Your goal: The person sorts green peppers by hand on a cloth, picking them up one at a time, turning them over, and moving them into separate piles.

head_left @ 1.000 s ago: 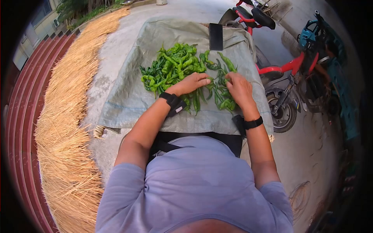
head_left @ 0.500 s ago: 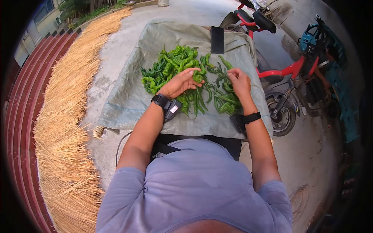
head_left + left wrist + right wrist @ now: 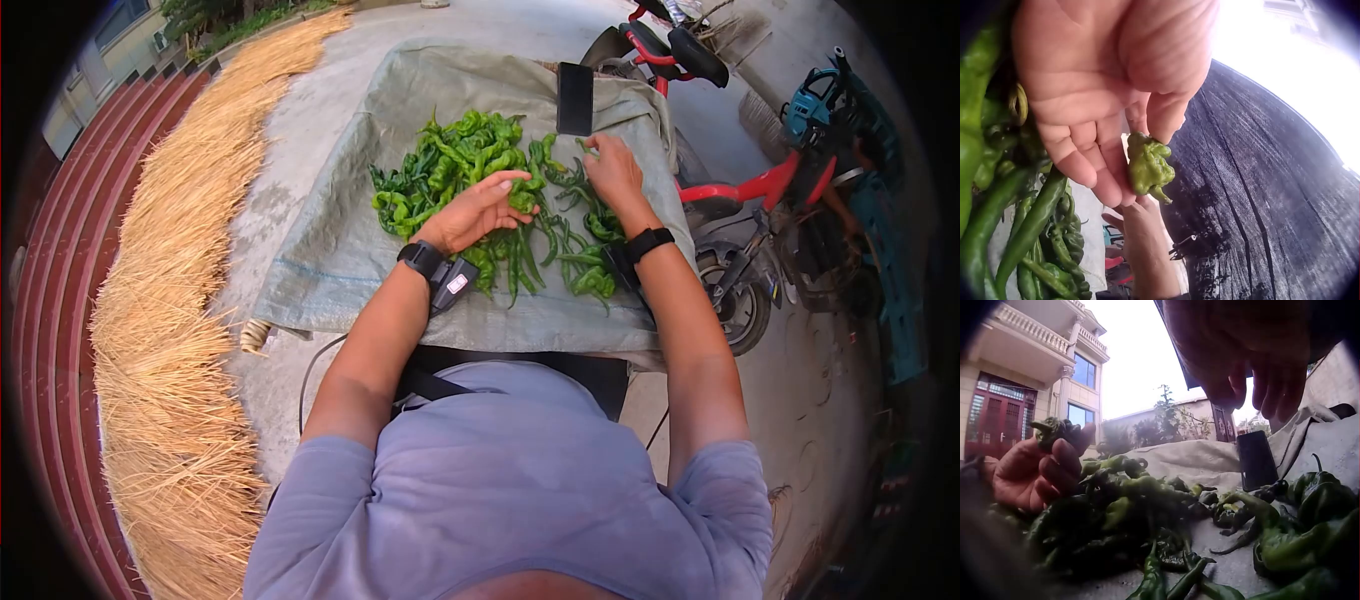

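My left hand [image 3: 478,214] is raised palm-up beside the large heap of green peppers [image 3: 440,165]. Between its thumb and fingers it pinches a small, wrinkled green pepper [image 3: 1149,165], whose stem end points down in the left wrist view. My right hand [image 3: 615,172] hovers over the smaller group of peppers, close to the dark phone [image 3: 575,98]. In the right wrist view its fingers [image 3: 1291,394] hang loosely down, with no pepper showing between them. Below it lie slim and crinkled peppers [image 3: 1310,531]. A loose row of slender peppers [image 3: 525,255] lies between the hands.
A pale woven sheet [image 3: 330,250] covers the raised work surface. Dry straw [image 3: 180,350] is spread along the left, beside red steps [image 3: 70,250]. On the right stands a red electric bike [image 3: 740,190], with a teal object [image 3: 810,100] behind it.
The left hand has turned palm-up, lifting a small pepper off the heap. The right hand has moved forward from among the slim peppers towards the phone.
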A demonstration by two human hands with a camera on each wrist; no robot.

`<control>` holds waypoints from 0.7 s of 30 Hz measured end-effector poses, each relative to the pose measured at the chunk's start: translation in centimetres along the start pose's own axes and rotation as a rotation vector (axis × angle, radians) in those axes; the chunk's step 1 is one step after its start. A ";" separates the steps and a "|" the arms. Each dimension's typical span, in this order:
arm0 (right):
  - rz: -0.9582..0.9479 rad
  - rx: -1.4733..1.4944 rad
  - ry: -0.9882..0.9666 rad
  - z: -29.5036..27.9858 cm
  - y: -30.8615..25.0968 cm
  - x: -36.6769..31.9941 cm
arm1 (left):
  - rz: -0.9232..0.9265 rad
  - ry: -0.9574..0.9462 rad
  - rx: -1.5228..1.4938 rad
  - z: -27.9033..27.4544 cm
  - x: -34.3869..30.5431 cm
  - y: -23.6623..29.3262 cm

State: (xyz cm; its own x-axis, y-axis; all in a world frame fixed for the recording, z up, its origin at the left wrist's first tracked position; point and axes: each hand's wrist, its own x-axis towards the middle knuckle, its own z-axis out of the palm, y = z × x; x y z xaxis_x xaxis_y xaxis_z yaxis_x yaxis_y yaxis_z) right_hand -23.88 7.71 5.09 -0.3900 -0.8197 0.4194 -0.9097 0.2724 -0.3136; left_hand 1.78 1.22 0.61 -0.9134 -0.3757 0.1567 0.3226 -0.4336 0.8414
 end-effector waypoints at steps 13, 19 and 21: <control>-0.112 -0.190 -0.344 7.4 0.1 1.3 | -0.023 0.006 -0.034 -0.7 0.1 -0.5; 0.139 0.483 -0.183 5.0 1.4 2.0 | -0.022 0.043 -0.044 -1.0 0.2 -0.9; 0.131 0.763 -0.078 3.6 1.7 2.2 | -0.021 0.023 -0.012 -1.0 0.3 -0.8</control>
State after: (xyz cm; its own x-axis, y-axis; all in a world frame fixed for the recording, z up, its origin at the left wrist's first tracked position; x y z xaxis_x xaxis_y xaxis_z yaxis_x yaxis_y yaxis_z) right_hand -25.75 4.59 2.41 -0.4503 -0.8458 0.2861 -0.4957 -0.0297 -0.8680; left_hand 1.52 0.67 -0.55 -0.9142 -0.3850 0.1265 0.3061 -0.4513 0.8383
